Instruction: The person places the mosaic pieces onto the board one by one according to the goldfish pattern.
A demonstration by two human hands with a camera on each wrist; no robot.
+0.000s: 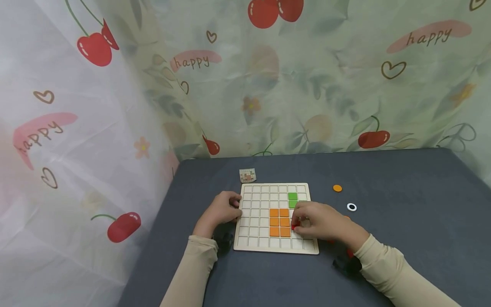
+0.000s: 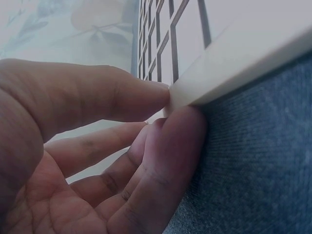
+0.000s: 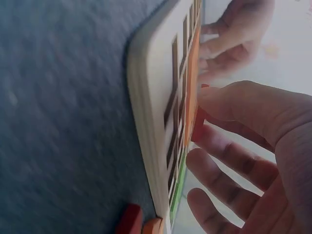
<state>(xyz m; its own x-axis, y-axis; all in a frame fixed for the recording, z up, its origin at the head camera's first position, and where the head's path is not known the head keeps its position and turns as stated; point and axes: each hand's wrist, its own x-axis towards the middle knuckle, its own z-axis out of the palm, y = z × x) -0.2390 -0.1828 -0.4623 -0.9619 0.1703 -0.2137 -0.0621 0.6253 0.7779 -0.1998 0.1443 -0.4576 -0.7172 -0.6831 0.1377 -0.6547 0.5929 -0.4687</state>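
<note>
A pale wooden grid board (image 1: 249,243) lies on the dark table. Orange square tiles (image 1: 274,221) fill a block near its middle, and green tiles (image 1: 293,200) sit toward its upper right. My left hand (image 1: 222,209) pinches the board's left edge, thumb on the top face and fingers against the side, as the left wrist view shows. Over the squares just right of the orange tiles, my right hand (image 1: 320,219) pinches a small red piece (image 3: 199,124) between thumb and index finger. The other fingers of that hand are spread, and they hide part of the board's right side.
Behind the board lies a small patterned card (image 1: 247,175). An orange disc (image 1: 337,188) and a white ring with a dark centre (image 1: 351,207) are to the right. Beside the board's edge are a red block (image 3: 129,222) and an orange block (image 3: 152,227). A printed curtain (image 1: 230,85) hangs behind.
</note>
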